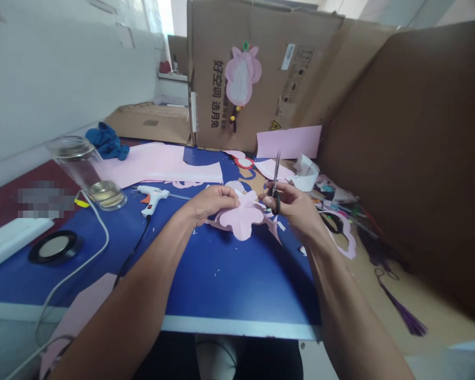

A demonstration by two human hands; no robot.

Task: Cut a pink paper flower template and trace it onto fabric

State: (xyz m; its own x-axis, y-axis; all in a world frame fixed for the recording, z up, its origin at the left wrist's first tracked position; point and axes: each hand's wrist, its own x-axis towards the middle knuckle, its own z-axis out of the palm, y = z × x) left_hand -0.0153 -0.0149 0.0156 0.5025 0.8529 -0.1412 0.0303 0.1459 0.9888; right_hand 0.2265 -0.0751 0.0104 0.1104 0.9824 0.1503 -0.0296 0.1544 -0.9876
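Note:
Pinched in my left hand is a pink paper flower with rounded petals, held just above the blue table. My right hand is closed around the black handles of a pair of scissors. The blades point up and away from me, clear of the paper. The fingertips of that hand are close to the flower's right edge; whether they touch it I cannot tell. Pink paper scraps lie beneath and beside the flower.
To the left are a white glue gun, a glass jar, a roll of black tape and a blue cloth. Pink paper sheets lie behind. Cardboard walls stand at the back and right. A purple tassel lies right.

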